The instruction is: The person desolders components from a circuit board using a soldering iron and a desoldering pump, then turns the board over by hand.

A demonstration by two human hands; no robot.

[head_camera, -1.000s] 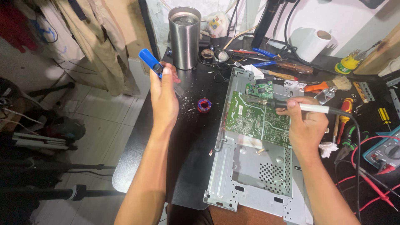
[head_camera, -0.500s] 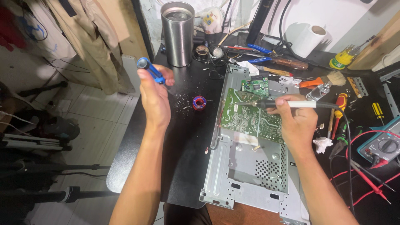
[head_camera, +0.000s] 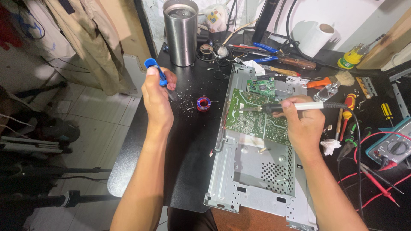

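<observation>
My left hand (head_camera: pixel 157 95) grips a blue desoldering pump (head_camera: pixel 155 70), its plunger end up, over the black table's left side. My right hand (head_camera: pixel 303 121) holds a soldering iron (head_camera: pixel 286 106) with a white handle, its tip resting on the large green circuit board (head_camera: pixel 256 115). That board sits in a grey metal chassis (head_camera: pixel 257 175). A smaller green board (head_camera: pixel 261 86) lies just behind it. A small red and blue solder spool (head_camera: pixel 204 103) sits on the table between my hands.
A steel tumbler (head_camera: pixel 180 32) stands at the back left. Pliers, screwdrivers, a brush (head_camera: pixel 332 80) and a tissue roll (head_camera: pixel 316 39) crowd the back. A multimeter (head_camera: pixel 394 147) with red leads lies right. The table's left edge (head_camera: pixel 128 141) drops to the floor.
My left hand has drawn the blue pump slightly left and toward me. My right hand stays on the board with the iron. The camera view has shifted a little.
</observation>
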